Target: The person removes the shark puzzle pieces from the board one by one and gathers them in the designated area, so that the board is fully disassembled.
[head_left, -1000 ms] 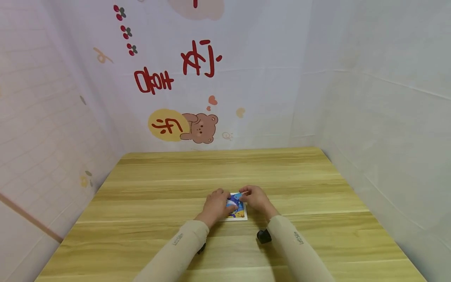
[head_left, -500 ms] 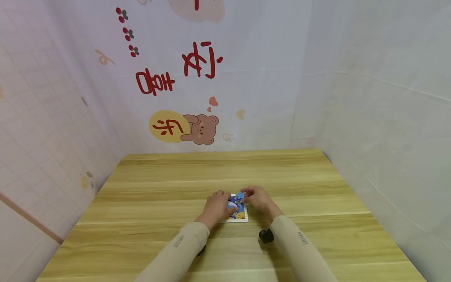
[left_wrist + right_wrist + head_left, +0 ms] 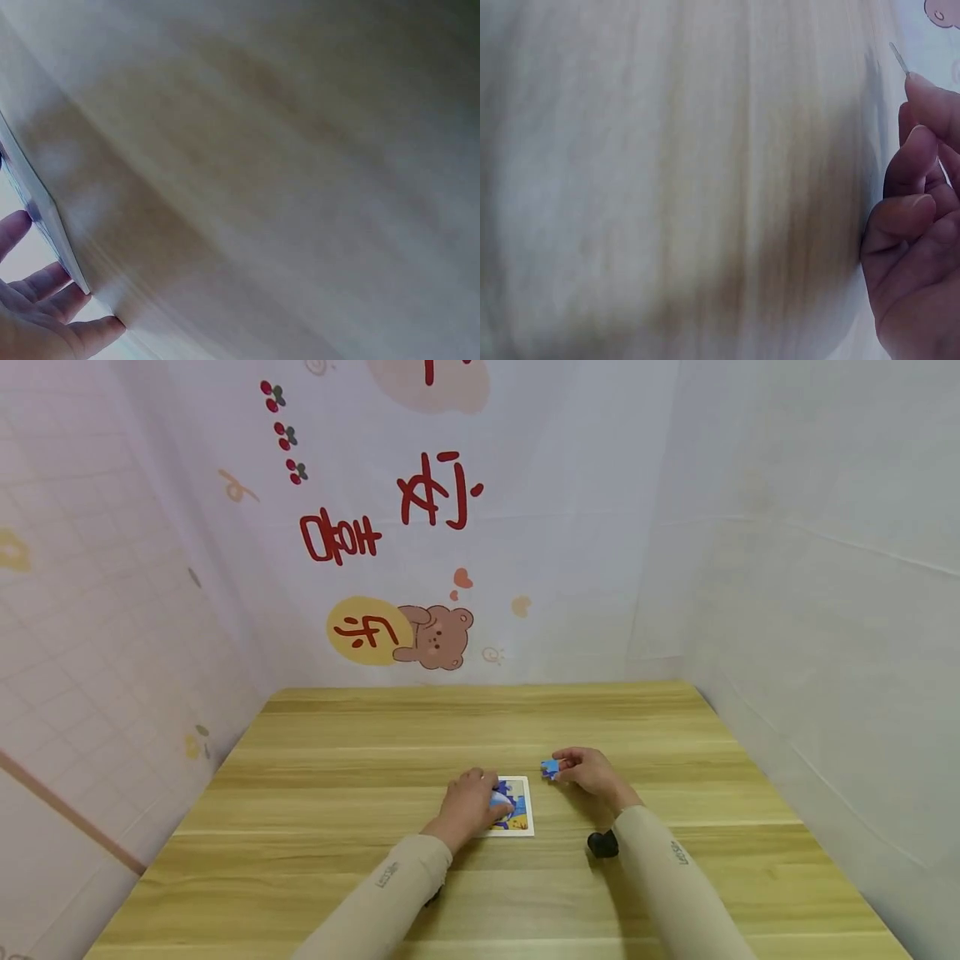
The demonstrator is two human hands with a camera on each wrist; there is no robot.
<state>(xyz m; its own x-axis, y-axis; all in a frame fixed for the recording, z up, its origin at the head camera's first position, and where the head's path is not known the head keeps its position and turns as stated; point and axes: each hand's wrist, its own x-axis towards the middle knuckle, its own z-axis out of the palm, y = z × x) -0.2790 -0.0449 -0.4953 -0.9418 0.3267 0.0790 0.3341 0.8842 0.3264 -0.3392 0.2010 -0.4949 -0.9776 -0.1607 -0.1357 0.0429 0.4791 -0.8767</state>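
Note:
My left hand (image 3: pixel 468 806) rests over the left part of a small jigsaw puzzle (image 3: pixel 519 820) with a white frame and a blue, purple and yellow picture. Its thumb lies across the picture. Seen from the left wrist, the fingers (image 3: pixel 56 279) of that hand are fairly straight and meet the board's edge (image 3: pixel 46 206). My right hand (image 3: pixel 592 772) pinches a blue puzzle piece (image 3: pixel 550 769) to the right of the board. In the right wrist view the piece (image 3: pixel 899 58) appears edge-on at the fingertips, above the table. A pale gap shows in the puzzle's upper right.
The wood-grain table (image 3: pixel 360 727) surrounds the board. A white printed cloth (image 3: pixel 570 527) hangs behind it, and pale walls (image 3: pixel 810 610) stand along both sides. A black wrist device (image 3: pixel 602 844) sits under the right sleeve.
My right hand has lifted the blue piece out of the puzzle's upper right and moved it rightward, away from the board. My left hand has stayed on the puzzle. The view has shifted slightly.

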